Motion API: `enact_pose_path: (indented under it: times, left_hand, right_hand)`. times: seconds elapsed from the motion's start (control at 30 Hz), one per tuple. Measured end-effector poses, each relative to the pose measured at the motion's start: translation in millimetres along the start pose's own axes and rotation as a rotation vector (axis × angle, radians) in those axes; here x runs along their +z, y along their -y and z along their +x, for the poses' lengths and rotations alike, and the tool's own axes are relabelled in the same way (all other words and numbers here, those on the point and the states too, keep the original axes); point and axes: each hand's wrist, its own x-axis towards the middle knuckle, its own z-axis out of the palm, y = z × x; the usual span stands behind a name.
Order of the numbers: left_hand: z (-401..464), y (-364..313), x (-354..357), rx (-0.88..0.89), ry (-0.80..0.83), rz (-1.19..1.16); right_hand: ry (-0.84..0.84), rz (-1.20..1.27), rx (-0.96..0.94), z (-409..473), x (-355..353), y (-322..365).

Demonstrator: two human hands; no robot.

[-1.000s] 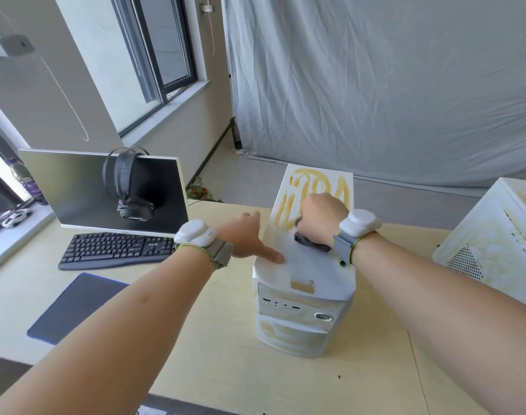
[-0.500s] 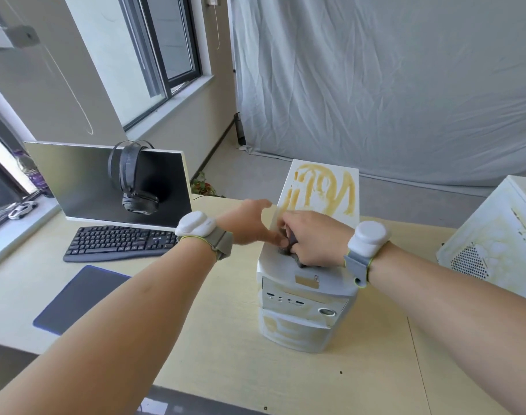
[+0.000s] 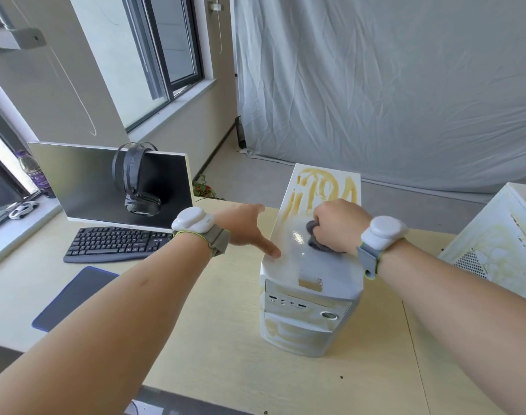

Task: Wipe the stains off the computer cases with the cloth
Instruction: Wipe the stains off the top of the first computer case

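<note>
— Along the bottom of the frame, what do you make out?

— 2 bare forearms reach up from the lower corners over a pale wooden bench [image 3: 214, 348], each with a white sensor on a grey wrist strap.

— And in the middle?

— 1 white computer case [image 3: 311, 298] stands upright on the bench, right of centre, its front panel with ports and a round button facing the camera. Faint yellowish smears mark the front.

— Where are the hands?

— The left hand [image 3: 240, 224] lies against the case's upper left edge, fingers straight and released, thumb resting on the top panel. The right hand [image 3: 339, 224] sits on the top panel, fingers clenched around a dark grey cloth [image 3: 315, 238] that presses on the surface.

— Is the top clean?

— The near part looks grey-white with a wet glint; beyond the right hand, yellow-brown stains [image 3: 324, 187] cover the far end.

— Anything else?

— At the right edge of the frame stands a second white case [image 3: 501, 247], stained yellow, with a perforated grille. At centre left a black keyboard [image 3: 115, 244] lies before a monitor [image 3: 106, 187] with black headphones [image 3: 136, 178] hung over its top edge; a dark blue mat [image 3: 76, 298] lies nearer. Behind everything hangs a grey wrinkled sheet [image 3: 390, 85], with a window [image 3: 166, 49] at upper left.
</note>
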Motion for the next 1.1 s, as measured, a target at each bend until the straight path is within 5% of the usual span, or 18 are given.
enact_pose_path:
  times: [0.27,0.43,0.6,0.77,0.93,1.1]
  left_hand:
    - [5.1,-2.8,7.2,-0.026,0.04,-0.106]
    - [4.8,-6.1,-6.5,-0.001,0.071,-0.185]
    - [-1.1,3.1,-5.9,0.004,0.113,-0.14]
    - [-5.7,6.0,0.0,-0.006,0.098,-0.055]
    - [-6.2,-0.1,-1.2,-0.028,0.078,0.003]
    - [-4.6,-4.4,-7.9,0.004,0.102,0.036]
  right_hand:
    - [-0.096,0.182,-0.109,30.6,17.7,46.1]
    - [0.043,0.324,-0.326,-7.6,10.4,34.0]
    - [0.157,0.291,-0.208,-24.0,-4.1,-4.9]
    - [0.032,0.121,-0.015,14.8,-4.0,-6.4]
    - [-0.08,0.241,-0.046,26.5,13.5,38.5]
    - [0.049,0.369,-0.192,-30.2,8.3,38.1]
